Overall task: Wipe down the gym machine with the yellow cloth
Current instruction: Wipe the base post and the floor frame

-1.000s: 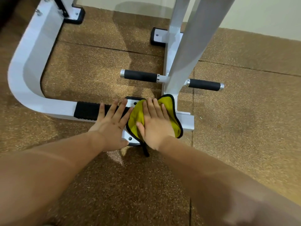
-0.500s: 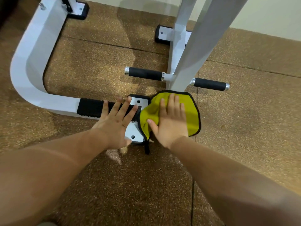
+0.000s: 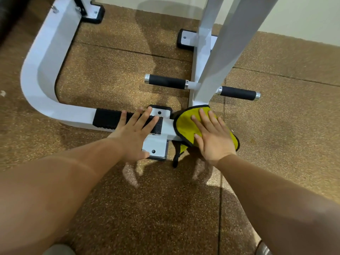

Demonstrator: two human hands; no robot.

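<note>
The white gym machine's base [image 3: 42,74] curves along the floor from the far left to the middle. The yellow cloth [image 3: 184,126], edged in black, lies over the base bar just below the white upright post [image 3: 204,57]. My right hand [image 3: 213,137] presses flat on the cloth with fingers spread. My left hand [image 3: 134,133] rests flat, fingers apart, on the black ribbed tread [image 3: 104,118] and the white bolted foot plate [image 3: 156,144], holding nothing. A black strap hangs from the cloth onto the floor.
Two black foam-covered pegs [image 3: 165,81] [image 3: 237,92] stick out either side of the post. More foot plates [image 3: 93,13] [image 3: 185,39] sit farther back. Speckled brown rubber floor tiles [image 3: 276,135] surround the base; a pale wall [image 3: 303,15] runs behind.
My right hand first slid the cloth rightwards along the base bar, off the foot plate, then back left a little. My left hand stayed on the tread. The view drew nearer.
</note>
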